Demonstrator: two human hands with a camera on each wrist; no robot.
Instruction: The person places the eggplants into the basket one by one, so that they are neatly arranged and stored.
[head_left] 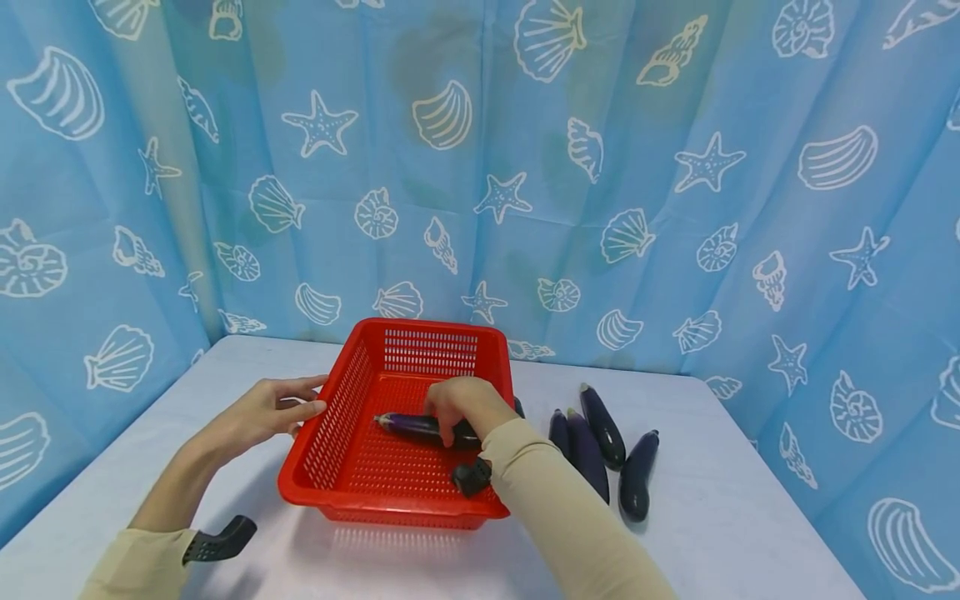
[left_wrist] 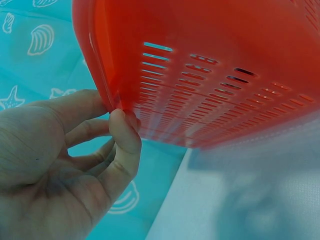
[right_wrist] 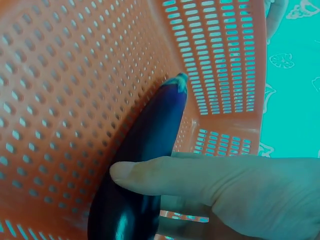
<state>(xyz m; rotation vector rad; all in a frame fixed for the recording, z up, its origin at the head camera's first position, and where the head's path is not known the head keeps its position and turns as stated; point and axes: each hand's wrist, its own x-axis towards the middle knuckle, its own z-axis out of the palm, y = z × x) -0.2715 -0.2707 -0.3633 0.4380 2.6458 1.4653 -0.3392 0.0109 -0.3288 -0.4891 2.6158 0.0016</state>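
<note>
Inside the red plastic basket [head_left: 390, 483], my right hand [head_left: 465, 404] grips an eggplant [head_left: 408, 425] near its middle. In the right wrist view the thumb lies across the dark eggplant [right_wrist: 150, 135], and its stem end points toward the slotted wall. The eggplant lies along the basket floor; part of it is hidden under my hand. At the basket's left side, my left hand [head_left: 258, 412] pinches the rim between thumb and fingers, as the left wrist view shows with the basket rim [left_wrist: 102, 65].
Several more eggplants lie on the white table right of the basket, among them one [head_left: 637, 477] set apart and one [head_left: 602, 427] farther back. My right forearm partly covers this group. A blue shell-patterned curtain [head_left: 450, 200] hangs behind the table [head_left: 720, 500].
</note>
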